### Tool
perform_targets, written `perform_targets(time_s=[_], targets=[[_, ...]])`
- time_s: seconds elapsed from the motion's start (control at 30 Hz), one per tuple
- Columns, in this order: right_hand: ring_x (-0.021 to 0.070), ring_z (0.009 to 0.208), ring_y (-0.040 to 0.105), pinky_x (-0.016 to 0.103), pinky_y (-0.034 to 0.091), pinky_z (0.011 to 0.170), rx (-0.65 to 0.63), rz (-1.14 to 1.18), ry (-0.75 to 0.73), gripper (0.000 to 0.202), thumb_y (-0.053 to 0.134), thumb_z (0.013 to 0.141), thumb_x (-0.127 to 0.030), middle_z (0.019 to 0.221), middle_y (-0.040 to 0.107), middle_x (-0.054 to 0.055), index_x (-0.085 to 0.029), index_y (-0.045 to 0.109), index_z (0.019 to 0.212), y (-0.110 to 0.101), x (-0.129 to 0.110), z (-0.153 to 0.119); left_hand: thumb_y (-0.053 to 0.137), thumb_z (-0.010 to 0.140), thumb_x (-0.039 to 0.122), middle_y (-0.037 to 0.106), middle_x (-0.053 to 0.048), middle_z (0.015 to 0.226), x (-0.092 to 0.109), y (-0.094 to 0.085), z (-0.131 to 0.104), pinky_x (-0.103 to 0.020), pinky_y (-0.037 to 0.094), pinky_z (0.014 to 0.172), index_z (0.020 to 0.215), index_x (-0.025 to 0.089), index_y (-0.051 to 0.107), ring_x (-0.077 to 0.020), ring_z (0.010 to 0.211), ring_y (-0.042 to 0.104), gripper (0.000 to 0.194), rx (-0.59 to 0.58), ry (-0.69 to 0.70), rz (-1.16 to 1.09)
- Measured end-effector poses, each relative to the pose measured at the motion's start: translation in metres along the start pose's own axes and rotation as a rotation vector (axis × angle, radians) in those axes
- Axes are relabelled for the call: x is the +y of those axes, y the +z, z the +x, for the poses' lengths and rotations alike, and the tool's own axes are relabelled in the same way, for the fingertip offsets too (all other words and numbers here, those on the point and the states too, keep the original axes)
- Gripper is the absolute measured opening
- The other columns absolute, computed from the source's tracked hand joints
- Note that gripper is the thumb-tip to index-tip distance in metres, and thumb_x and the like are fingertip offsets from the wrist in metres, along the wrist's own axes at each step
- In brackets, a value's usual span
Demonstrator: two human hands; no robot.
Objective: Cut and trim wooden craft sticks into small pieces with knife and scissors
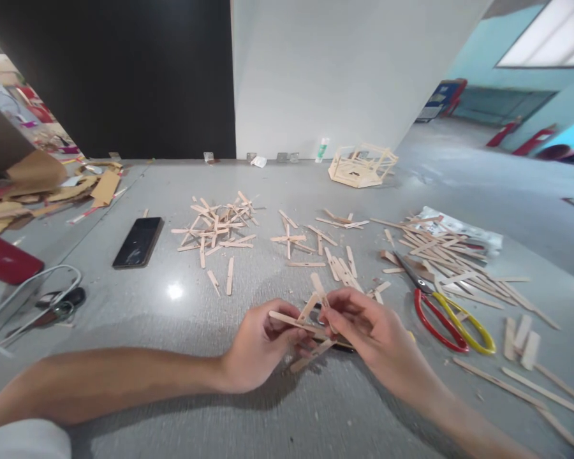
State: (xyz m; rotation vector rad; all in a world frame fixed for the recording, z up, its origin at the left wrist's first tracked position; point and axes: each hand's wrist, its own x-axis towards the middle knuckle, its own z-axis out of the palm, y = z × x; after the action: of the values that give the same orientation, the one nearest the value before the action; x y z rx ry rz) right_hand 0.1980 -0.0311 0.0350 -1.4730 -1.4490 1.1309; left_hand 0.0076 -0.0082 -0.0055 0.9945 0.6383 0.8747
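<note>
Just above the grey table (191, 424), my left hand (256, 347) pinches a small frame of wooden craft sticks (287, 319), made of several crossing pieces. My right hand (370, 325) has its thumb and fingers closed on a short craft stick (319, 285) that points up and away, against the frame's right end. Whether that stick is joined to the frame is hidden by the fingers. Part of a dark object (343, 347) shows under my hands; its kind is not clear. Short cut sticks (343, 271) lie beyond my right hand.
Right of my hands lie scissors (425, 290) with red and yellow handles beside a pile of long sticks (469, 271). Further back are a stick heap (215, 223), a phone (138, 242), a glue stick (322, 150) and a hexagonal stick model (358, 173). A cable (38, 274) lies left.
</note>
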Motion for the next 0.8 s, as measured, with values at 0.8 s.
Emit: perform_targets(time_s=[0.8], targets=[[0.0223, 0.089, 0.072, 0.036, 0.057, 0.081, 0.067, -0.632, -0.447, 0.025, 0.046, 0.096, -0.031, 0.102, 0.076, 0.006, -0.023, 0.068, 0.104, -0.008, -0.012, 0.066, 0.075, 0.082, 0.051, 0.069, -0.006, 0.072, 0.001, -0.001, -0.001, -0.028, 0.057, 0.063, 0.093, 0.010, 0.063, -0.0144, 0.062, 0.068, 0.044, -0.050, 0.005, 0.120]])
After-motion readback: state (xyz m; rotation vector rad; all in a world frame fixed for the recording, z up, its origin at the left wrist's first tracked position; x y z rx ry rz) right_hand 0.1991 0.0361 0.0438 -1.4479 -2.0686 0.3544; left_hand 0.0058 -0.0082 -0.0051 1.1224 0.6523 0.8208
